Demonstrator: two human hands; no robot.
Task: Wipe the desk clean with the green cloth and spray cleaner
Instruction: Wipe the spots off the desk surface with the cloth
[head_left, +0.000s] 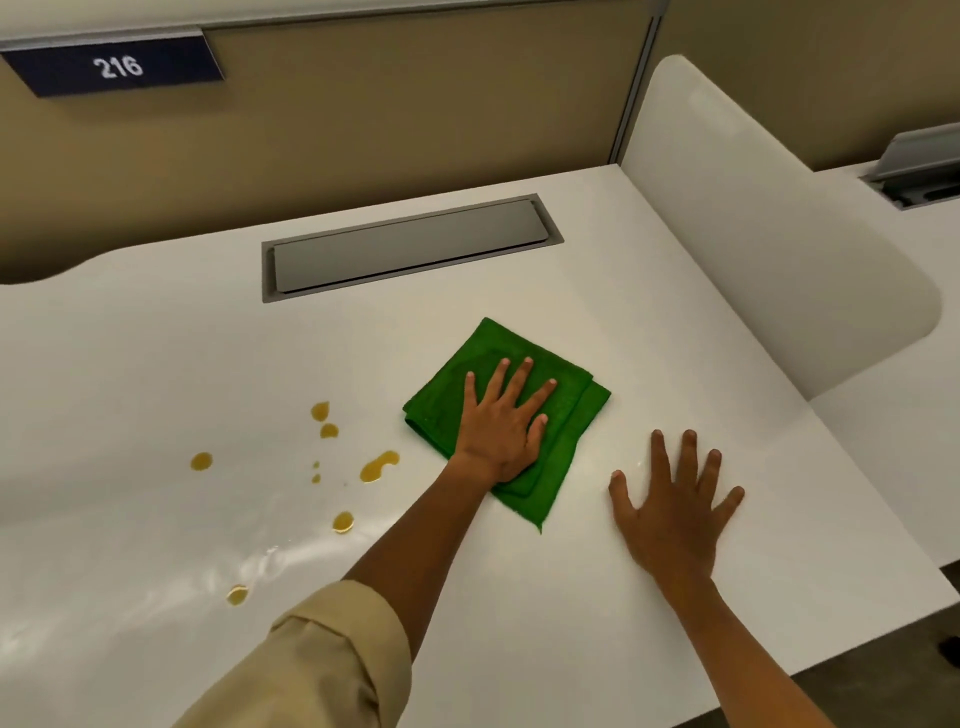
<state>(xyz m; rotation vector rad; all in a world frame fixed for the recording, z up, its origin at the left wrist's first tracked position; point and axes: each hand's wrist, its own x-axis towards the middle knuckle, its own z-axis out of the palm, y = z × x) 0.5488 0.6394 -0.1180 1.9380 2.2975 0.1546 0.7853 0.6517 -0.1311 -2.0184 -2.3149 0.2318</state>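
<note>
A folded green cloth (519, 379) lies flat near the middle of the white desk (156, 364). My left hand (501, 426) presses palm-down on it with fingers spread, not curled around it. My right hand (675, 504) rests palm-down on the bare desk just right of the cloth, fingers apart and holding nothing. Several amber liquid spots (379, 465) dot the desk left of the cloth, the nearest one close to my left wrist. A wet sheen (218, 571) shows at the lower left. No spray bottle is in view.
A grey recessed cable-tray lid (410, 244) sits behind the cloth. A white rounded divider panel (769, 234) stands along the desk's right side. A beige partition with a "216" sign (117, 66) backs the desk. The front edge runs at lower right.
</note>
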